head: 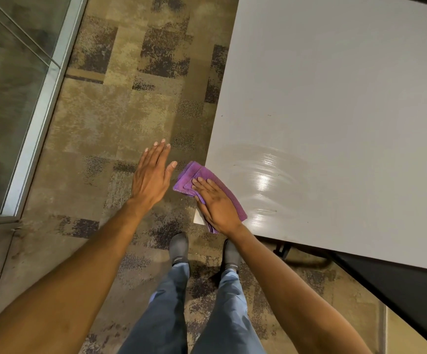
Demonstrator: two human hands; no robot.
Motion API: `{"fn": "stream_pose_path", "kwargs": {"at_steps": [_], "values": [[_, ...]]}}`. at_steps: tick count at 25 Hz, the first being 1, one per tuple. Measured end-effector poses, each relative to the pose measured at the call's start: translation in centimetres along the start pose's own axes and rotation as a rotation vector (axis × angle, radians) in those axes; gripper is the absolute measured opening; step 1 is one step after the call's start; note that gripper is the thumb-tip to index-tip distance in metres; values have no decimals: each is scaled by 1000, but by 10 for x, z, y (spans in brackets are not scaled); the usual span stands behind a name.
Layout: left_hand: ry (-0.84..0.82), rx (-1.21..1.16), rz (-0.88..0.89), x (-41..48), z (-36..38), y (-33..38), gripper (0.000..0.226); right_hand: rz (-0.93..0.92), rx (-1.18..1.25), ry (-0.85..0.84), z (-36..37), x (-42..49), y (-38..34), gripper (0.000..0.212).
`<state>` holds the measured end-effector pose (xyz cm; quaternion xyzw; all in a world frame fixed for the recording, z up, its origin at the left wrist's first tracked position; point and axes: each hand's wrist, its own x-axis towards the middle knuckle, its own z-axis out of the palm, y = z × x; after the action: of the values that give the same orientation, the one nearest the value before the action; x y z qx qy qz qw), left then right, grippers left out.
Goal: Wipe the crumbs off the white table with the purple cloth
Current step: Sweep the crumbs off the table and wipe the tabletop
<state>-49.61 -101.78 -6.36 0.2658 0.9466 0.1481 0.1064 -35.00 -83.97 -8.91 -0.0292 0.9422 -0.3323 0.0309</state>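
At the near left corner of the white table (340,103), the purple cloth (189,175) lies folded, and it hangs out past the table's left edge, so that part of it is over the carpet (110,118) rather than on the tabletop. The right hand (216,204) lies flat on top of the cloth, palm down, its fingers (203,182) straight and close together, pointing away from the table towards the left; it presses the cloth rather than pinching it. A small white triangle of the table's corner shows just below the hand's outer edge.

The left hand (151,176) is held out over the carpet just beside the cloth, off the table altogether (it touches nothing that can be seen). It is open and flat, back upward, fingers straight and nearly together, the thumb angled out towards the cloth with a narrow gap between them.

On the tabletop just right of the cloth there are curved, shiny streaks (263,172) catching the light. A few tiny dark specks (269,115) sit farther along the surface, well apart from the cloth; they are too small to tell what they are.

Below the arms are grey-blue trousers (171,310) and two dark shoes (179,251) on the patterned carpet. A glass panel in a metal frame (41,106) runs along the left side.
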Motion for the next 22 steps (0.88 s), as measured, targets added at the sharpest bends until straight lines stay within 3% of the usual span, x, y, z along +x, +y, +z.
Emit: {"fn": "stream_pose_path", "kwargs": {"at_steps": [14, 22], "values": [[-3, 22, -17, -12, 1, 0, 56, 7, 140, -169, 19, -47, -7, 48], [-24, 31, 10, -8, -2, 9, 59, 356, 471, -106, -14, -78, -48, 42]]}}
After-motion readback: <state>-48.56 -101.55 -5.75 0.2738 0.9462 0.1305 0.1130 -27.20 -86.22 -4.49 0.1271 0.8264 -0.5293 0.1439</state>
